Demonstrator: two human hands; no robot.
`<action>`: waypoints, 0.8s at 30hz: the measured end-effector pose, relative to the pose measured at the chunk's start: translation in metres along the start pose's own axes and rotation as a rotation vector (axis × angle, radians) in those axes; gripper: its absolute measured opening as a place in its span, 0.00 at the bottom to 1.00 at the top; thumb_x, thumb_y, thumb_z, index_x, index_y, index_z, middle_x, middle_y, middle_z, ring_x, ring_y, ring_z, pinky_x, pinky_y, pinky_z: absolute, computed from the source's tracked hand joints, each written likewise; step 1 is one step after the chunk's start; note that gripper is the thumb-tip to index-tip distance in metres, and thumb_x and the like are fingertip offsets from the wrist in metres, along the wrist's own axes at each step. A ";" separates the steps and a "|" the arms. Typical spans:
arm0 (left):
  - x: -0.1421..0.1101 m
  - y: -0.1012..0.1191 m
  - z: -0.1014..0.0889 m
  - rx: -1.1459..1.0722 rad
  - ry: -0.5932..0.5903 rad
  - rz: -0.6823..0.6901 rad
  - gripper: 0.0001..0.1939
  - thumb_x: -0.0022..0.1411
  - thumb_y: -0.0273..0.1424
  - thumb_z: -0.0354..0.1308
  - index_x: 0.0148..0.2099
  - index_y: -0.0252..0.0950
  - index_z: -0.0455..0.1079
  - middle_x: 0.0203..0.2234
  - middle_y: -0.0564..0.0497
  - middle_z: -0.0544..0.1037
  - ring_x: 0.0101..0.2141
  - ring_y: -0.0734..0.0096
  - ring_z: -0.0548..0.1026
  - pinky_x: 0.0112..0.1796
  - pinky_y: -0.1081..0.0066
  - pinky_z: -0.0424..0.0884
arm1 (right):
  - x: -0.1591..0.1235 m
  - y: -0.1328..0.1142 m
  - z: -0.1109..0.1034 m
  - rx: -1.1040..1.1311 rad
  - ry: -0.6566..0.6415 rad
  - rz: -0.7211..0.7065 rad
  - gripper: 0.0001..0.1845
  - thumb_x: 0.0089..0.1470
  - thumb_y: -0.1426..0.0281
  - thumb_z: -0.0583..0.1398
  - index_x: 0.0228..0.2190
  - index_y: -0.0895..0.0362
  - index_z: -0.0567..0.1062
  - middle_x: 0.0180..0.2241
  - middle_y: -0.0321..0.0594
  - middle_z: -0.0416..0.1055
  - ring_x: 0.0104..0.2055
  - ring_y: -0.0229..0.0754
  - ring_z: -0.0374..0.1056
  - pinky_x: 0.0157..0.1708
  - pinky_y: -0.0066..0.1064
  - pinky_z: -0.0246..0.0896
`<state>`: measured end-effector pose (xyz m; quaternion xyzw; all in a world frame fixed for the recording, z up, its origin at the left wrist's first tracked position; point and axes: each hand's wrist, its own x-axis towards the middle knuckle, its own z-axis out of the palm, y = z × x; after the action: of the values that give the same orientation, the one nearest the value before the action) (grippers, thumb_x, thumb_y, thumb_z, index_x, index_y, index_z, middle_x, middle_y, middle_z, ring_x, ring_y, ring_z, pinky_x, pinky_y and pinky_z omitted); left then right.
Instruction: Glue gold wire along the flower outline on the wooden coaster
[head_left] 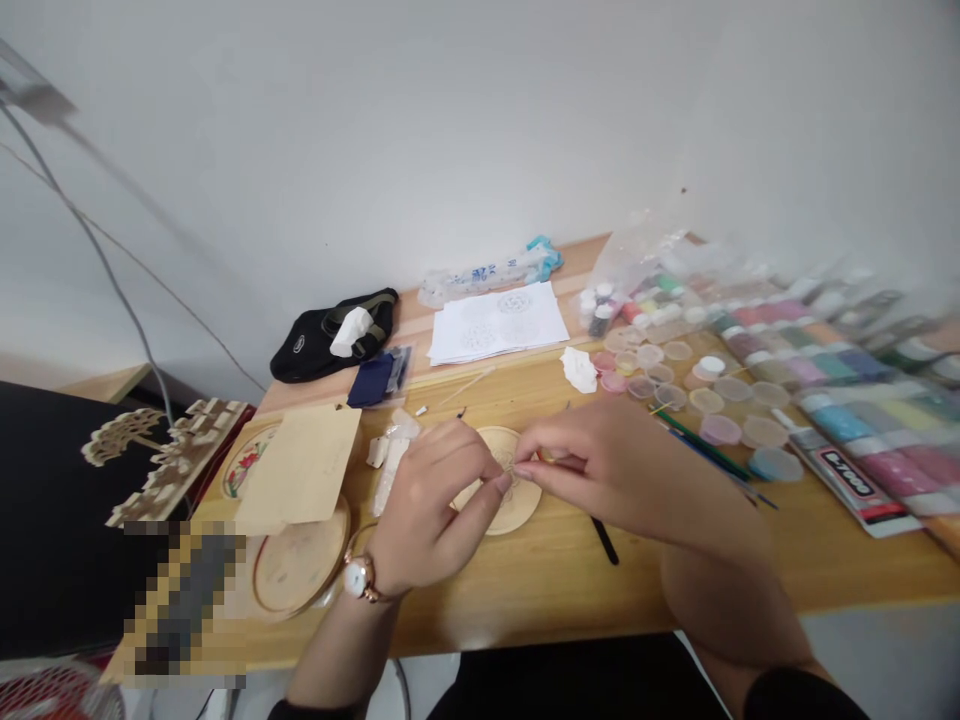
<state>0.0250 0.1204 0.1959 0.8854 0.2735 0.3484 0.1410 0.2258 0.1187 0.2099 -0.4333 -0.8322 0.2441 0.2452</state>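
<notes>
My left hand [435, 505], with a watch [358, 576] on its wrist, pinches thumb and forefinger together above a round wooden disc [517, 515]. Facing it, my right hand [615, 465] is closed in a pinch too, its fingertips almost meeting those of the left. Whatever is between the fingers is too small to make out. Dark line markings show on the disc, which lies flat on the wooden table [465, 600] and is partly hidden by both hands. A black stick-like tool [604, 541] lies just right of the disc.
Small round paint cups [720, 430], brushes [705, 455] and a glue tube [855, 480] lie to the right, before rows of paint bottles [847, 420]. Printed sheets [499, 325] and a black pouch [300, 342] lie behind. A brown card [304, 465] and round wooden plate [300, 575] are left.
</notes>
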 end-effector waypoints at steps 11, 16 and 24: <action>-0.048 -0.070 -0.011 0.152 0.108 -0.372 0.13 0.62 0.31 0.53 0.25 0.36 0.64 0.21 0.54 0.70 0.25 0.74 0.69 0.30 0.73 0.65 | 0.019 0.037 0.001 -0.275 -0.180 0.093 0.13 0.57 0.71 0.53 0.29 0.53 0.78 0.29 0.35 0.76 0.32 0.39 0.69 0.32 0.29 0.58; -0.057 -0.134 -0.003 0.350 0.309 -0.547 0.10 0.58 0.32 0.55 0.42 0.34 0.71 0.37 0.44 0.75 0.40 0.59 0.72 0.44 0.59 0.67 | 0.056 0.056 0.021 -0.401 0.351 0.153 0.18 0.54 0.74 0.54 0.45 0.55 0.75 0.50 0.49 0.71 0.54 0.55 0.64 0.54 0.48 0.59; -0.072 -0.140 0.022 0.369 0.162 -0.542 0.17 0.59 0.28 0.56 0.51 0.34 0.71 0.46 0.42 0.73 0.48 0.55 0.68 0.50 0.56 0.65 | 0.048 0.059 0.050 -0.379 0.090 0.252 0.12 0.58 0.67 0.54 0.39 0.53 0.76 0.40 0.45 0.76 0.43 0.48 0.72 0.41 0.40 0.65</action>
<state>-0.0582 0.1907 0.0796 0.7605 0.5678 0.3119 0.0439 0.2061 0.1788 0.1445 -0.5826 -0.7907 0.0924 0.1637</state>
